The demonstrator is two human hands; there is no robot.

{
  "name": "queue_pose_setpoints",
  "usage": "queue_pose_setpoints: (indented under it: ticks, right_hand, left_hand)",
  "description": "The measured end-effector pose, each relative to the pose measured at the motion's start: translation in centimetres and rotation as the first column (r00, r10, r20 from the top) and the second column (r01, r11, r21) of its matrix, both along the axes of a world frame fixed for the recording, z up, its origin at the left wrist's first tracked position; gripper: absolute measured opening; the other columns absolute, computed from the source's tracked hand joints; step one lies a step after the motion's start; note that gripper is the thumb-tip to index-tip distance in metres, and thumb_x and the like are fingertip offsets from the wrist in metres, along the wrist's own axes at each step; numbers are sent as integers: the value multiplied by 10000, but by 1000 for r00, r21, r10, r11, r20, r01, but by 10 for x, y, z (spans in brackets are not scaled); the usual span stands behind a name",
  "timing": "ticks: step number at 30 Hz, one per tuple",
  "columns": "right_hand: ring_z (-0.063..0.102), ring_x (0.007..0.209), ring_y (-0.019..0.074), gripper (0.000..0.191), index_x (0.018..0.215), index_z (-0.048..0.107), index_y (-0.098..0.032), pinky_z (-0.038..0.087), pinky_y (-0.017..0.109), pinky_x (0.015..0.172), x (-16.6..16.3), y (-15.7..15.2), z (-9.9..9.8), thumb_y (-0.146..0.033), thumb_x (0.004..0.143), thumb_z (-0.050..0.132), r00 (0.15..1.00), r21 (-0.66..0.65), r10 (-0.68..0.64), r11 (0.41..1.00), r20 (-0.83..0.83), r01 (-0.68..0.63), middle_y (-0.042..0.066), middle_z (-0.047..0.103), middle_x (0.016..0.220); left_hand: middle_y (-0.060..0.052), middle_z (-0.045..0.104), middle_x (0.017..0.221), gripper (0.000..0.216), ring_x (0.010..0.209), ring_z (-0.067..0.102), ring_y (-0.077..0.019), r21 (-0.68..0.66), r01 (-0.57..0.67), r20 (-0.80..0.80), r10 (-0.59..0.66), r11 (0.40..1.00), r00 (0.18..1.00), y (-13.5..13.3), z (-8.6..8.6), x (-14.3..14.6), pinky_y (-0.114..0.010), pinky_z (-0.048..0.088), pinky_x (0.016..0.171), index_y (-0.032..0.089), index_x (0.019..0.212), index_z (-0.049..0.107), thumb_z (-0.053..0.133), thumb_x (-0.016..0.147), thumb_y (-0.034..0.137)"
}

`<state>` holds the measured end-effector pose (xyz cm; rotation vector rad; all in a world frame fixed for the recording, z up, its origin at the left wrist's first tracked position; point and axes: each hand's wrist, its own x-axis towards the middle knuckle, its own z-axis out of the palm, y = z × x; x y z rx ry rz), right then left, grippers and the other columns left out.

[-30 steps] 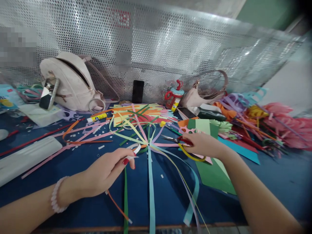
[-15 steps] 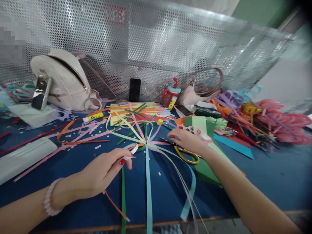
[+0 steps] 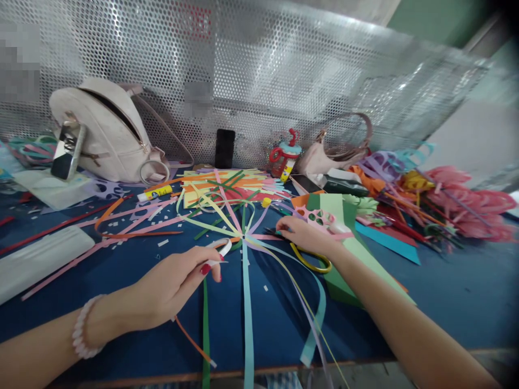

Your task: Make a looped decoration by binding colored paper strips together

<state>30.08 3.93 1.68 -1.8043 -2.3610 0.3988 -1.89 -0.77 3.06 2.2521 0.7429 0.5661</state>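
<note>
My left hand (image 3: 178,283) pinches a curled white paper strip (image 3: 221,247) at the middle of a fan of coloured paper strips (image 3: 245,281) that spread from one point on the blue table (image 3: 446,302). An orange strip (image 3: 190,340) trails below that hand. My right hand (image 3: 308,235) lies palm down over the scissors (image 3: 310,260), whose yellow handle loop shows beneath it. Its fingers are curled toward the blades, and I cannot see whether they grip them. Green paper sheets (image 3: 344,270) lie under my right wrist.
A pale backpack (image 3: 109,135) stands at the back left against a perforated metal screen (image 3: 259,81). A black phone (image 3: 225,148), a glue stick (image 3: 154,193), a small bottle (image 3: 286,159), a handbag (image 3: 336,151) and heaps of coloured paper cut-outs (image 3: 446,205) crowd the back and right.
My right hand slid left along the scissors toward the centre of the strips. The left hand kept its pinch on the white strip. The view shifted slightly.
</note>
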Motion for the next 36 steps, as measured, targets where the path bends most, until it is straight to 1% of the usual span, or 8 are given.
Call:
queue_pose_setpoints:
  ticks: [8,15,21,25,28,32,34,36]
  right_hand:
    - [535,746,158,170,776,537,-162,420,283,697,2,2,-7,-186,840,381,1000,18,2,1000,-15,-1,58,590,830]
    - [515,821,178,148,822,506,-166,394,314,784,5,6,-22,-158,835,359,999,68,-16,997,-51,20,72,564,884]
    - [537,759,168,136,808,514,-178,419,280,705,3,6,-18,-195,835,383,990,36,-41,998,-133,46,50,588,847]
    - [539,761,157,127,855,527,-174,424,259,688,-4,4,-8,-226,833,413,982,6,36,999,-185,-35,42,587,870]
    - [536,786,151,120,861,536,-169,423,254,713,-17,8,-3,-198,828,424,967,-22,143,988,-210,-150,39,579,885]
    - [522,817,142,88,837,560,-161,415,254,764,-39,24,1,-162,815,475,925,-68,309,941,-222,-331,38,560,890]
    - [514,787,135,88,827,566,-153,420,247,729,-46,32,1,-149,817,479,903,-96,371,912,-217,-398,43,545,892]
    - [510,771,130,93,831,571,-146,421,244,705,-50,39,1,-149,825,478,883,-125,419,885,-210,-449,49,538,901]
  left_hand:
    - [55,419,564,247,465,396,-89,-2,14,-23,-14,1000,1000,1,1,0,-188,361,480,179,1044,476,257,946,235]
    - [37,463,637,236,495,420,-87,5,10,-23,-10,1000,1000,0,0,-1,-195,384,515,179,1027,460,243,946,224]
    - [62,370,561,248,489,399,-95,-38,4,-54,-6,999,999,0,2,-2,-193,363,500,184,1017,472,241,947,244]
    - [62,374,572,245,475,379,-90,-29,7,-51,-8,1000,999,0,2,-2,-194,350,489,190,1019,474,246,946,242]
    - [65,374,569,239,471,375,-88,-23,10,-20,-10,1000,1000,0,1,-2,-192,351,491,189,1028,468,249,947,241]
    - [43,471,662,229,494,410,-77,-15,-7,-7,7,1000,1000,3,0,-3,-192,381,532,195,1050,448,245,949,231]
    - [29,505,720,224,502,418,-72,3,-12,4,12,1000,1000,4,-1,-4,-190,383,536,196,1058,441,247,948,222]
    - [39,485,685,226,485,404,-72,14,-11,18,11,1000,1000,5,-1,-5,-187,372,519,194,1063,441,249,947,218]
